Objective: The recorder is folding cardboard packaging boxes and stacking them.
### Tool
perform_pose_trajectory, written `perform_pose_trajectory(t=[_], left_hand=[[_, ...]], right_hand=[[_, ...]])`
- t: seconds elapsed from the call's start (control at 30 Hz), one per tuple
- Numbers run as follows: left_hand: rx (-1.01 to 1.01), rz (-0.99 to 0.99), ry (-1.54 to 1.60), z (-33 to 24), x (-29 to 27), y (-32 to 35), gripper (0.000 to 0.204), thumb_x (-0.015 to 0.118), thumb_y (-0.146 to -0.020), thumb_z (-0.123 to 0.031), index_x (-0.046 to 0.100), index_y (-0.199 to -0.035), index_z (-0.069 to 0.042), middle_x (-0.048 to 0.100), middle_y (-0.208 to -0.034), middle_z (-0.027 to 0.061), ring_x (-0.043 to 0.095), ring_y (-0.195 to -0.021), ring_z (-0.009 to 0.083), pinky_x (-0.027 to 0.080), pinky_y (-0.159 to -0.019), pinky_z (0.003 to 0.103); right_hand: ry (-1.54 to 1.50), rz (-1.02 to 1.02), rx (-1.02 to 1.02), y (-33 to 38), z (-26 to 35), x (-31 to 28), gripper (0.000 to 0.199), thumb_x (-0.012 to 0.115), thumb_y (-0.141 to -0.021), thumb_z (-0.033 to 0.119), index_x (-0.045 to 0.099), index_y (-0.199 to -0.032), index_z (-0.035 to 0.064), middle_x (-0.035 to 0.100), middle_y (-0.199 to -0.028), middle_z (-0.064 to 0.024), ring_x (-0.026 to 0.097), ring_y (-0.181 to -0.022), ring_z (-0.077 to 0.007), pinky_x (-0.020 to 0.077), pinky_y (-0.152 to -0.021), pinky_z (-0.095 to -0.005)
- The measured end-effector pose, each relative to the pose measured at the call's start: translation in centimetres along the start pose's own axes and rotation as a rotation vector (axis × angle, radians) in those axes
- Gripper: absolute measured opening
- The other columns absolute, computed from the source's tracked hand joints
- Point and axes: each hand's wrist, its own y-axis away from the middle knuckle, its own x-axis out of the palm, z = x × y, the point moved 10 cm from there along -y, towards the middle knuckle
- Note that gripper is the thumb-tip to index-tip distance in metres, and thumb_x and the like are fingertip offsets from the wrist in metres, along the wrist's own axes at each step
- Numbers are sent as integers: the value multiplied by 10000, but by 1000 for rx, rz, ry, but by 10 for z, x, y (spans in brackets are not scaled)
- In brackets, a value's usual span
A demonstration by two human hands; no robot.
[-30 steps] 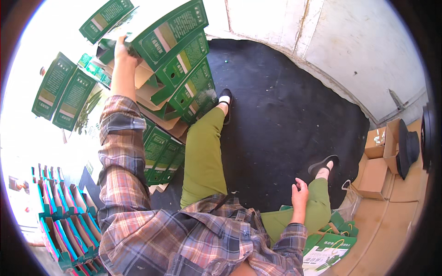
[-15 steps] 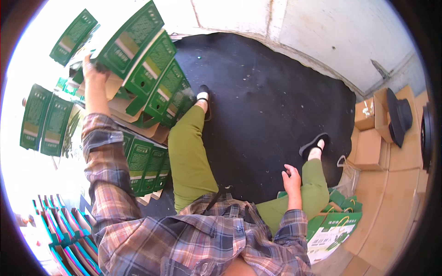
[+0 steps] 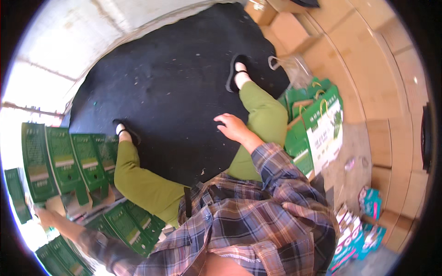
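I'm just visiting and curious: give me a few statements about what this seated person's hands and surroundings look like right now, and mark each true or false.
1. The right hand is empty and spread over the black mat. True.
2. The left hand is stretched out to the flat green boxes at the person's left. True, though whether it grips one cannot be told.
3. The person wears blue trousers. False: the trousers are olive green.
4. The standing green gift boxes with handles are at the person's left. False: they stand at the right, beside the right knee.
5. The shirt sleeves are plaid. True.
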Motion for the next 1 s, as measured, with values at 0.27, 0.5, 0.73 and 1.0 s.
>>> perform_pose_trajectory(t=[0.27,0.5,0.73,1.0], left_hand=[[986,550,685,-341,-85,415,315,682,-733,-32,655,-1047,-37,620,-1109,121,537,-1109,317,400,-972,447],[1049,1568,607,-295,-13,677,392,737,-716,-114,660,-1099,-78,610,-1106,123,540,-1091,303,419,-941,447],[850,1712,545,-276,21,688,439,725,-762,-148,620,-1176,-47,619,-1061,158,600,-989,332,488,-842,395],[885,1739,433,-270,23,697,447,726,-760,-152,615,-1187,-78,617,-1020,139,608,-881,280,498,-782,379]], right_hand=[[-308,-105,30,8,21,-42,244,636,-852,124,642,-1091,73,647,-1059,-128,646,-950,-255,519,-829,-358],[-616,-639,86,80,-14,-201,170,586,-941,109,655,-1079,39,681,-1048,-73,639,-929,-130,512,-822,-272],[-889,-996,970,276,-237,-144,249,589,-923,251,617,-1115,95,670,-972,-35,636,-854,-159,499,-715,-360],[-1433,-1178,1425,434,-280,25,481,582,-925,372,410,-1229,41,580,-1077,-124,607,-924,-271,533,-716,-435]])
